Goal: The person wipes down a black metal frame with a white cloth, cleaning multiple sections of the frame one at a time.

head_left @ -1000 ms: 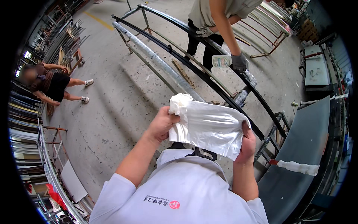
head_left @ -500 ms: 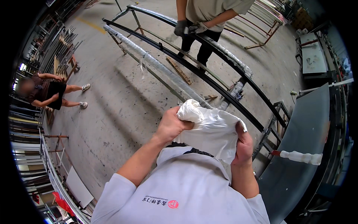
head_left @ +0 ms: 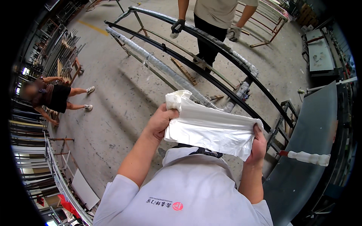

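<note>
A thin, creased white sheet, whether cloth or plastic film I cannot tell, is stretched in front of my waist. My left hand grips its bunched left end, thumb on top. At the opposite end my right hand pinches the edge, the thumb showing and the other fingers behind the sheet. Just beyond it are two long black curved bars, lying over a frame with wrapped silver padding.
Across the bars stands a co-worker with gloved hands apart. Another person is at the left, near racks of long profiles. To my right are a grey panel and a white-wrapped bar. A wooden strip lies on the floor.
My hands have moved apart, pulling the crumpled white sheet out wider and flatter. The co-worker's gloved hands, together before, have separated. The person at the left has lowered one arm.
</note>
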The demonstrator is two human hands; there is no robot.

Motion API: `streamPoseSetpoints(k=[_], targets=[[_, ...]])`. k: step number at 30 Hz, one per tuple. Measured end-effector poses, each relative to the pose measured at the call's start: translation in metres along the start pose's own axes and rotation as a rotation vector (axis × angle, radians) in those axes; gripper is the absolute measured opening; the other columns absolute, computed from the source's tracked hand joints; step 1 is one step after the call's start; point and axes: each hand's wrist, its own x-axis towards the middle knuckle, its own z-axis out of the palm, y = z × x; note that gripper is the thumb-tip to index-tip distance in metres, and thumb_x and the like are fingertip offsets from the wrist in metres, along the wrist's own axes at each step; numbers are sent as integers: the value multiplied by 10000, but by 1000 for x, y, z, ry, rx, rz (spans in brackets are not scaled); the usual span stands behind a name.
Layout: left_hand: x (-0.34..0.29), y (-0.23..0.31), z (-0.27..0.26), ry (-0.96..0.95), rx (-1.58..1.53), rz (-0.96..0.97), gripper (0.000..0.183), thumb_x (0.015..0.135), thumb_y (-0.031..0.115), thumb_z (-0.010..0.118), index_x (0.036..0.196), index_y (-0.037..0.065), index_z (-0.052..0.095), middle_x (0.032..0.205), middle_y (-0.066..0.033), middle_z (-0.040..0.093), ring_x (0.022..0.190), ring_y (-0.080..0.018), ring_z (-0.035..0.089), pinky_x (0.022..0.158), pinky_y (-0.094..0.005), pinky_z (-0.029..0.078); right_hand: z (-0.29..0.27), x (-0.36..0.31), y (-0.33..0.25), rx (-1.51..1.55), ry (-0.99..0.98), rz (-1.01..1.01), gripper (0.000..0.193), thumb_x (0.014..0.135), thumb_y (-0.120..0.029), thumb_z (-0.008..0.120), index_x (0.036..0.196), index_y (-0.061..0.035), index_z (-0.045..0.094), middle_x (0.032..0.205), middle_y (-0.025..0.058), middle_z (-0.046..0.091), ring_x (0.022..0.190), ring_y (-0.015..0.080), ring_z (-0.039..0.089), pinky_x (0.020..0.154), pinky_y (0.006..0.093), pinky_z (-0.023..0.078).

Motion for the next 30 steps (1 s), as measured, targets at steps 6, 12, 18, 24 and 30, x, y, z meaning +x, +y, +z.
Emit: streamPoseSetpoints(k=[6, 12, 18, 24, 30], targets=[[-2, 15, 14, 53, -61, -93, 393, 825, -35, 575, 1211, -75, 632, 1067, -150, 719, 889, -242, 740, 803, -364, 626, -30, 24, 2, -240, 107, 6, 332, 1079, -223, 492, 1266, 26, 605, 1196, 159, 699, 1068, 326, 701, 995, 441, 551], [-7, 22, 24, 74, 44, -59, 363, 853, -23, 553, 1202, -80, 635, 1070, -154, 718, 889, -237, 740, 801, -364, 622, 12, 23, 18, -1614, 249, -943, 571, 944, -228, 726, 1393, 48, 506, 1378, 234, 573, 1293, 319, 566, 1102, 415, 443], [-5, 23, 28, 0, 126, -23, 293, 905, -11, 577, 1181, -77, 652, 1032, -120, 720, 912, -197, 722, 792, -349, 601, 96, 36, 77, -1430, -739, -544, 933, 799, -248, 866, 1493, 59, 323, 1408, 292, 535, 1305, 417, 545, 1087, 439, 438], [-8, -1, 8, 19, 894, 547, 212, 858, -22, 779, 1062, 3, 729, 997, -8, 737, 893, -100, 659, 792, -275, 531, 119, 31, 83, -1574, -985, 348, 300, 890, -183, 704, 1003, 81, 616, 951, 311, 673, 950, 452, 673, 825, 477, 521], [10, 11, -59, 563, 479, 556, 184, 884, -4, 752, 1068, -3, 734, 964, -37, 732, 850, -112, 657, 752, -303, 543, 92, 47, 71, -1713, -1399, 411, 225, 897, -135, 669, 997, 62, 627, 966, 281, 688, 890, 423, 657, 811, 446, 512]])
